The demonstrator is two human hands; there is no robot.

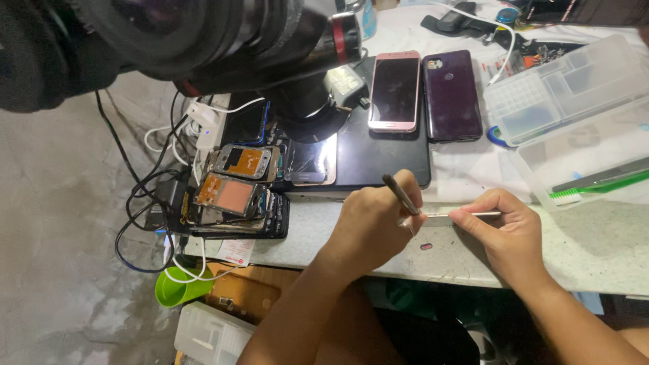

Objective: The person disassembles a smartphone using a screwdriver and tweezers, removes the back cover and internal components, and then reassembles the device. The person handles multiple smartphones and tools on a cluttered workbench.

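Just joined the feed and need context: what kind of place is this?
Probably a phone repair bench: a stack of opened phones with bare copper-coloured insides, a pink-framed smartphone beside a dark purple one, and a clear plastic compartment box.

— What do we see of our own body here?

— Two bare forearms and two bare hands, the left hand [370, 226] and the right hand [503, 233]. No sleeves, gloves, rings or watch show on us. Short, unpainted nails.

— Anything worn lower down?

— Too dark below to tell.
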